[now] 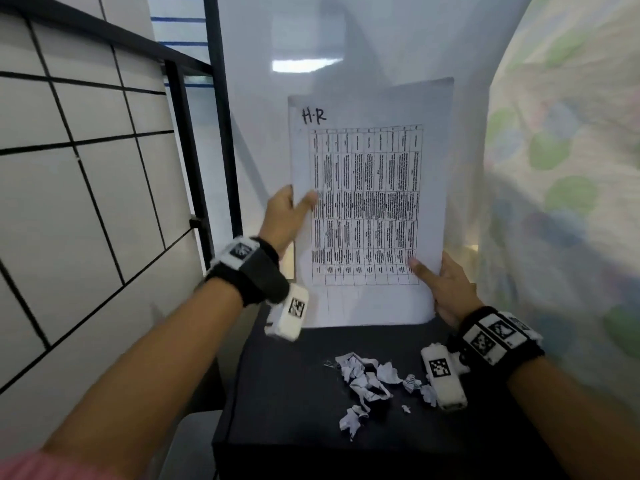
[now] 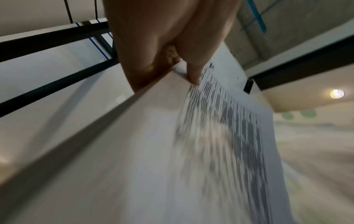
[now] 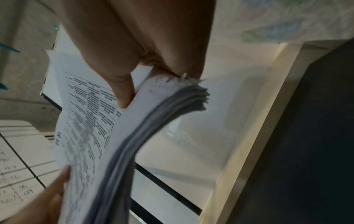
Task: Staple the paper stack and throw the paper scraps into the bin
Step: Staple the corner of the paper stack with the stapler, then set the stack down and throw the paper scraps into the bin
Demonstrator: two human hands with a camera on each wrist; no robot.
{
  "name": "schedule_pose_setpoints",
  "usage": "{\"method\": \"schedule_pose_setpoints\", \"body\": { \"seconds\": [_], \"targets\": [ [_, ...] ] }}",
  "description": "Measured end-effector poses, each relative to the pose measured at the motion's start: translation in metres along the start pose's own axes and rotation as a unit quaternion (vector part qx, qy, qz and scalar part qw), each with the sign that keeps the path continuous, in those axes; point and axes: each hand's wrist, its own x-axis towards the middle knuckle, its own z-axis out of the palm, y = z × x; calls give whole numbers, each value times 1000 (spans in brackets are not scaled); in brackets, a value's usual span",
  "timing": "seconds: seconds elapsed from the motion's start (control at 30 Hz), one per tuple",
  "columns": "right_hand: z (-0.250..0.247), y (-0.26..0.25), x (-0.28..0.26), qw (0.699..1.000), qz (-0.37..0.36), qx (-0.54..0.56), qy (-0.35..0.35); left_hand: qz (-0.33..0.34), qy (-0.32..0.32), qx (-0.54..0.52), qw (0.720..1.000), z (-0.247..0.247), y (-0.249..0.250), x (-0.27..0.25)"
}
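paper stack up in both hands, stapling not yet done as far as we can see

above the black bench (image 1: 294,393) we hold the paper stack (image 1: 370,202) upright: left hand (image 1: 287,216) pinches its left edge, right hand (image 1: 450,289) its lower right corner; the paper scraps (image 1: 367,379) lie on the bench below it, unbinned; no stapler or bin shows.

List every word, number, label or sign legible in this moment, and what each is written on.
"H·R": handwritten at the top left of the paper stack, held by the left hand and right hand.
Printed table on the top sheet: too small and blurred to read.
Wrist camera markers: black-and-white codes, no text.
Paper scraps: print unreadable.
Handwriting on the gridded board: too blurred to read.
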Motion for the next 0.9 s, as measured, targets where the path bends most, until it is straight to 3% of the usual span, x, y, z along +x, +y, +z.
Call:
{"method": "schedule_pose_setpoints", "body": {
  "seconds": [0.13, 0.23, 0.33, 0.47, 0.5, 0.53, 0.63, 0.67, 0.7, 0.73, 0.8, 0.87, 0.9],
  "targets": [
    [7, 0, 10, 997, 17, 46, 53, -48, -43, 21, 998, 8, -45, -48],
    [20, 4, 11, 997, 49, 2, 62, -89, -39, 12, 995, 1, -67, -65],
    [42, 8, 1, 992, 86, -91, 18, -97, 5, 15, 995, -20, -79, -68],
    [73, 19, -43, 961, 172, -177, -123, -127, 57, 17, 990, -58, -92, -65],
    [78, 25, -60, 935, 164, -255, -181, -134, 72, 4, 988, -67, -96, -64],
    [81, 32, -78, 888, 145, -354, -257, -138, 86, -10, 987, -74, -99, -63],
    [83, 60, -127, 678, 70, -542, -492, -139, 112, -48, 983, -89, -104, -61],
    [79, 70, -135, 642, 54, -554, -527, -142, 118, -59, 981, -90, -105, -62],
    [75, 79, -140, 625, 20, -564, -540, -147, 121, -65, 980, -91, -105, -63],
    [73, 83, -138, 629, 53, -573, -523, -152, 121, -67, 979, -90, -107, -64],
    [69, 90, -126, 603, 38, -654, -455, -169, 109, -63, 978, -89, -112, -70],
    [58, 96, -111, 569, 8, -667, -481, -191, 89, -52, 976, -88, -120, -77],
    [53, 94, -105, 569, 53, -662, -485, -201, 79, -46, 975, -87, -123, -82]
  ]
}}
